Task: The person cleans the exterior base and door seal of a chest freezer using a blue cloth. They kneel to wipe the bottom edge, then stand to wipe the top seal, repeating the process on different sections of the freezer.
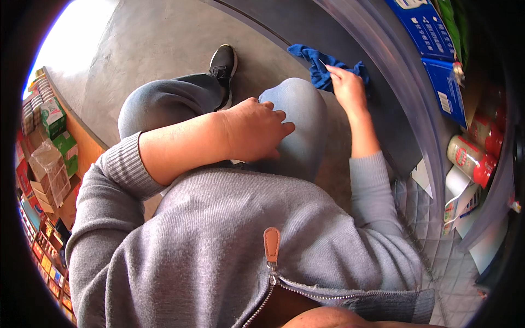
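At the upper right my right hand (348,88) is on a crumpled blue cloth (313,65), fingers bent over it, and a thin pale sliver (322,62) shows at the fingertips; I cannot tell what it is. The cloth lies against a dark grey panel (340,28) beside the floor. My left hand (260,129) hangs over my lap by the jeans knee (293,102), with its back up and its fingers loosely curled and apart. Nothing shows in it, though the palm is hidden.
A translucent curved edge (404,86) runs along the right. Behind it are blue boxes (445,88) and red-capped bottles (471,160). Stacked cartons (49,168) and a green box (53,117) stand at the left. My black shoe (223,61) is on the grey floor (164,37).
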